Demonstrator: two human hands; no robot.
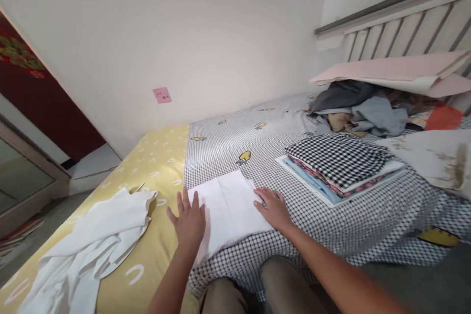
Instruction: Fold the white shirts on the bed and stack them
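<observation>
We find the white cloth [228, 206] folded flat at the near edge of the bed [221, 149]. Our left hand [189, 221] and right hand [274, 208] lie open-palmed on its sides, gripping nothing. To its right sits a folded stack [342, 164]. A loose white garment [95, 245] at left and a heap [368, 108] far right lie unfolded.

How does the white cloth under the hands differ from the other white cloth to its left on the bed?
The folded white cloth is a flat, neat rectangle; the loose white cloth lies rumpled. The left hand and right hand rest flat on the folded one; nothing touches the loose one. The folded one sits mostly on the checked sheet, the loose one on the yellow sheet. Both are plain white fabric.
</observation>
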